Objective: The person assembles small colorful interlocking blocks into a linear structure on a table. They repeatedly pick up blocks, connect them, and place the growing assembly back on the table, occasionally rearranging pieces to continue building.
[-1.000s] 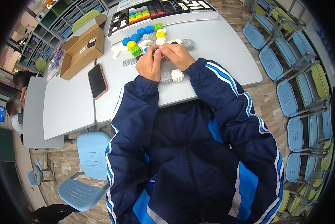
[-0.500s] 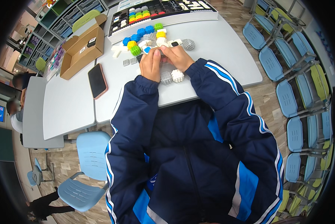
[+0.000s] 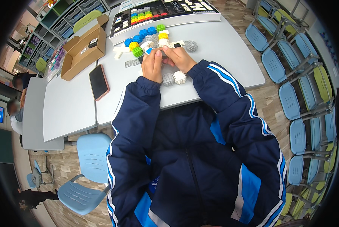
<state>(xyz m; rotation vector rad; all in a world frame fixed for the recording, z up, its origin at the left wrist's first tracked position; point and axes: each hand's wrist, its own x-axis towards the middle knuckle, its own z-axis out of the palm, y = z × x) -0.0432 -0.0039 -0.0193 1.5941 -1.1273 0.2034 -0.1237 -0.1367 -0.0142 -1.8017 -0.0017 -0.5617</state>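
Observation:
My left hand [image 3: 151, 66] and my right hand [image 3: 180, 59] meet over the near part of the table, fingers closed and fingertips together. Whatever sits between them is too small or covered to make out. Just beyond the fingers lies a joined chain of studded building blocks: blue blocks [image 3: 140, 34], a green block [image 3: 138, 52], a yellow block [image 3: 163, 36] and a white block [image 3: 163, 42]. Below my palms, a grey studded block [image 3: 168, 79] touches a white studded block [image 3: 180, 77]. Past my right fingers rests a round grey studded piece [image 3: 191, 46].
A sorting tray [image 3: 165, 23] of coloured pieces spans the far side. Small grey plates [image 3: 131, 63] lie left of my hands. Farther left are a phone [image 3: 99, 82] and an open cardboard box [image 3: 83, 53]. A blue chair [image 3: 92, 157] stands at left; stacked chairs [image 3: 290, 100] at right.
My hands stay almost in place, with only a slight shift of the fingers. At the far lower left, a person in dark clothing has moved.

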